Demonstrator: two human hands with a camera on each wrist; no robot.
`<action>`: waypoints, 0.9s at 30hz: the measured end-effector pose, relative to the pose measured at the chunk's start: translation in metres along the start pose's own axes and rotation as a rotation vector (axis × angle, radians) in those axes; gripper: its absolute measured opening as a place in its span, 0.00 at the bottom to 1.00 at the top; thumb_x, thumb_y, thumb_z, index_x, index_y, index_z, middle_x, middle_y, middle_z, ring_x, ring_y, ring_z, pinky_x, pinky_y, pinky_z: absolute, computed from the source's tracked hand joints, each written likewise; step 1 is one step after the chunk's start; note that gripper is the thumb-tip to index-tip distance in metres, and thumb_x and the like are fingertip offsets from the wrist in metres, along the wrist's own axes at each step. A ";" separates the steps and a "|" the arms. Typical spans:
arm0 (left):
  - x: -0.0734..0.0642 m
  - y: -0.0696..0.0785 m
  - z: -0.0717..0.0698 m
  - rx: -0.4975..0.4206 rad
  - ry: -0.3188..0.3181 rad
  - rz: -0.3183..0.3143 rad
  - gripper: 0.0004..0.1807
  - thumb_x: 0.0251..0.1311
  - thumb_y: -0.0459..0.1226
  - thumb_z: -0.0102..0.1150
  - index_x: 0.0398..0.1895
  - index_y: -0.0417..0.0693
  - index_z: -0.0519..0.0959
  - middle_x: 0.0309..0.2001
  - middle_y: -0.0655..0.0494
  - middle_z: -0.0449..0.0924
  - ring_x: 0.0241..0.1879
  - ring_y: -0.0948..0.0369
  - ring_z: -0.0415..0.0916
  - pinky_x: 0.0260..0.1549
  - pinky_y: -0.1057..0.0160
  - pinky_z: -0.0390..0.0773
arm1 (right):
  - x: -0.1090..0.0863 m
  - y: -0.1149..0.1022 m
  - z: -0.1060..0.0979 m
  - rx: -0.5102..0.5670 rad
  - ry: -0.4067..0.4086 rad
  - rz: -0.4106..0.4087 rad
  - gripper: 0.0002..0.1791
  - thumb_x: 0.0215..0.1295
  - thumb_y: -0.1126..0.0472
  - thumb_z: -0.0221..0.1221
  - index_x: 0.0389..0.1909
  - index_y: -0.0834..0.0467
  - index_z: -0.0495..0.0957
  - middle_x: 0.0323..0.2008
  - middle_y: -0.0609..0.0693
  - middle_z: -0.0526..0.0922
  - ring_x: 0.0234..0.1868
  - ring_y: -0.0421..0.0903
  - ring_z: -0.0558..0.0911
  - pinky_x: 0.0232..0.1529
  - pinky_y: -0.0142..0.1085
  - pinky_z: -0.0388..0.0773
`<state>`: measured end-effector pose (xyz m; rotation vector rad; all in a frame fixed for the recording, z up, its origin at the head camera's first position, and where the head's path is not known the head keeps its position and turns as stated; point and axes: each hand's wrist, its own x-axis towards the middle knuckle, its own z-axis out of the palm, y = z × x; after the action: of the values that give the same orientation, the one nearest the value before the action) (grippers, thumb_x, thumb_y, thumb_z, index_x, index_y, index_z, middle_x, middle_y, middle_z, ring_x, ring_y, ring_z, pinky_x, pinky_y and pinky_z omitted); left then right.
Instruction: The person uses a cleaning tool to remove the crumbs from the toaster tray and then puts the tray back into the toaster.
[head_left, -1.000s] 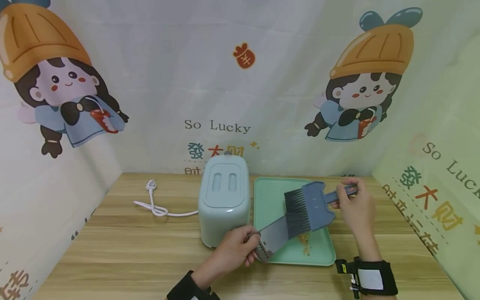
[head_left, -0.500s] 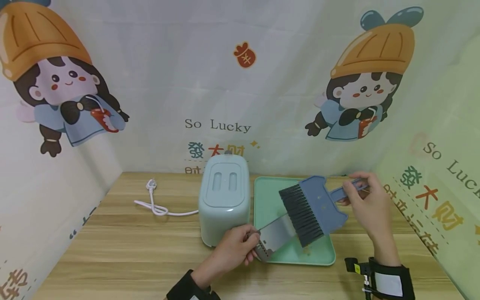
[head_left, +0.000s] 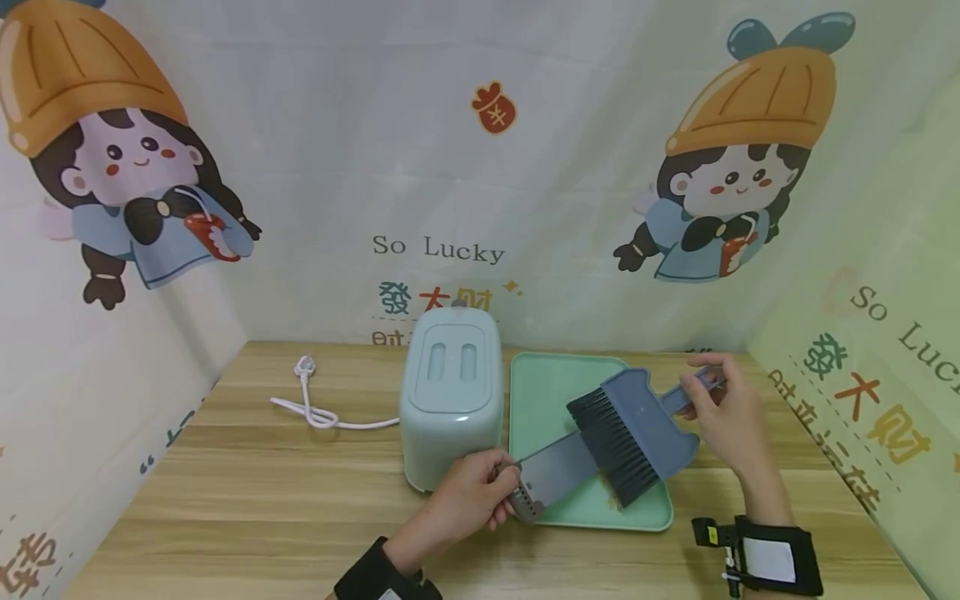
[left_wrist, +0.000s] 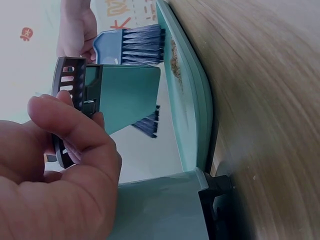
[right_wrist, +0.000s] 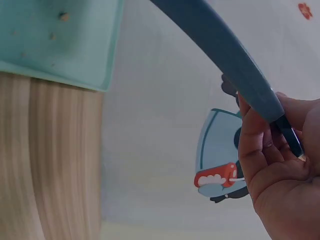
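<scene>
My left hand (head_left: pixel 472 492) grips the dark slotted end of a flat metal crumb tray (head_left: pixel 558 475), held out beside the toaster (head_left: pixel 450 375). In the left wrist view the crumb tray is tilted above a green serving tray (head_left: pixel 540 387). My right hand (head_left: pixel 735 425) pinches the handle of a blue brush (head_left: pixel 641 417). Its dark bristles overlap the crumb tray's far end in the head view. Brown crumbs (left_wrist: pixel 175 62) lie on the green tray, mostly covered by the bristles from above.
The toaster's white cord (head_left: pixel 318 419) and plug (head_left: pixel 303 367) lie to its left on the wooden table (head_left: pixel 262 500). A printed cloth (head_left: pixel 562 167) hangs behind and at both sides. The green tray stands close beside the toaster.
The brush has shifted right and back toward me, its bristles passing over the crumb tray's end, with the right hand moving along. The left hand and crumb tray stay almost still.
</scene>
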<state>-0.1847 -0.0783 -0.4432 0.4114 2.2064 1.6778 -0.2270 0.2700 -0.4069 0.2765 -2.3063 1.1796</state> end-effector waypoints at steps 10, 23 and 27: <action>0.000 0.000 0.001 0.006 -0.002 0.016 0.12 0.78 0.38 0.53 0.47 0.38 0.83 0.24 0.57 0.79 0.20 0.64 0.74 0.17 0.70 0.75 | 0.003 -0.016 -0.003 -0.058 0.133 -0.037 0.14 0.76 0.69 0.61 0.57 0.67 0.75 0.34 0.58 0.78 0.21 0.26 0.80 0.20 0.24 0.79; 0.000 0.002 0.001 0.003 0.014 0.009 0.11 0.77 0.37 0.53 0.44 0.39 0.83 0.23 0.57 0.79 0.19 0.65 0.74 0.17 0.70 0.76 | 0.000 -0.020 -0.004 -0.105 0.003 -0.081 0.11 0.74 0.73 0.60 0.54 0.67 0.75 0.31 0.58 0.78 0.20 0.33 0.80 0.20 0.25 0.79; 0.000 0.002 0.001 -0.005 0.015 0.011 0.12 0.77 0.37 0.53 0.46 0.39 0.83 0.23 0.57 0.79 0.19 0.65 0.74 0.17 0.70 0.76 | 0.002 -0.021 -0.010 -0.085 0.064 -0.099 0.12 0.73 0.74 0.62 0.55 0.68 0.76 0.30 0.59 0.79 0.19 0.30 0.80 0.20 0.23 0.78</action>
<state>-0.1840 -0.0772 -0.4419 0.4116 2.2142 1.6964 -0.2161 0.2653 -0.3864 0.3132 -2.2541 1.0243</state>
